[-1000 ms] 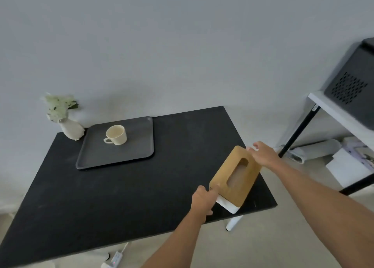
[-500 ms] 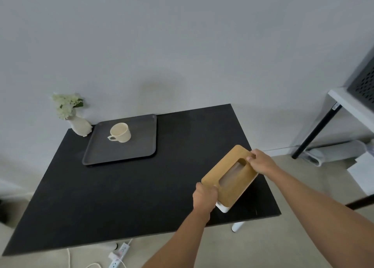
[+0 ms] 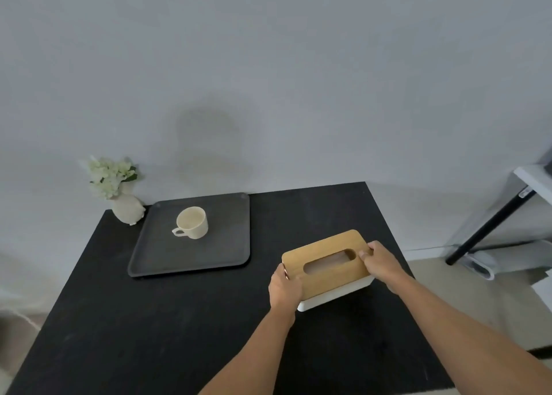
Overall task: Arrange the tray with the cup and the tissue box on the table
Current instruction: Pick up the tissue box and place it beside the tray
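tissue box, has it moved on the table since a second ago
Yes. The tissue box, held by the left hand and right hand, has come inward from the table's near right edge toward the tray.

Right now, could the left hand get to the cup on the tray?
Probably yes, once it lets go: the left hand is gripping the tissue box, and only bare table lies between it and the cup.

From my remote station I see two bare forearms, each ending in an ungloved left hand point(image 3: 285, 287) and right hand point(image 3: 380, 261). No sleeve reaches either wrist (no watch or ring discernible).
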### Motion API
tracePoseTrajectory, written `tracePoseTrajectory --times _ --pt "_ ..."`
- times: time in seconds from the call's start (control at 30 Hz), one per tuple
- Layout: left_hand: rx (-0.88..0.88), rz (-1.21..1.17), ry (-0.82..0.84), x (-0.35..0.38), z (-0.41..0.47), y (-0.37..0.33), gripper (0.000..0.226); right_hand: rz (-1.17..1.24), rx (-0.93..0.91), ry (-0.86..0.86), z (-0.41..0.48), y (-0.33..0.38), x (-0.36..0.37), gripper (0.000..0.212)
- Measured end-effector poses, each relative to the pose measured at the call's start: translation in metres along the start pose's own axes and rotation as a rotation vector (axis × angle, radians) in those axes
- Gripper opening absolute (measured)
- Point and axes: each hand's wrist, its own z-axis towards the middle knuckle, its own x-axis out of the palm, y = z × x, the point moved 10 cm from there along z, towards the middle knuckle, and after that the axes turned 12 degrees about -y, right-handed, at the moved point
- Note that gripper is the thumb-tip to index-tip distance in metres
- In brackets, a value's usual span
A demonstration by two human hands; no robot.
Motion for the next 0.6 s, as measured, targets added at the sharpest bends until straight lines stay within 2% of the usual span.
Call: tracePoseTrajectory --times 0.17,0.4,0.6 --pt "0.109 -0.025 0.031 -0.017 0.055 -0.039 0.034 0.036 -0.005 -0.014 0.023 0.042 0.024 0.043" --pt "0.123 -0.087 0.108 -0.017 0.126 -0.075 0.039 0.125 0.021 -0.046 0.058 0.087 0.050 0.057" --pt "0.117 -0.119 0.044 -0.022 0.173 -0.105 0.033 0.128 0.000 -0.048 0.092 0.122 0.063 0.058"
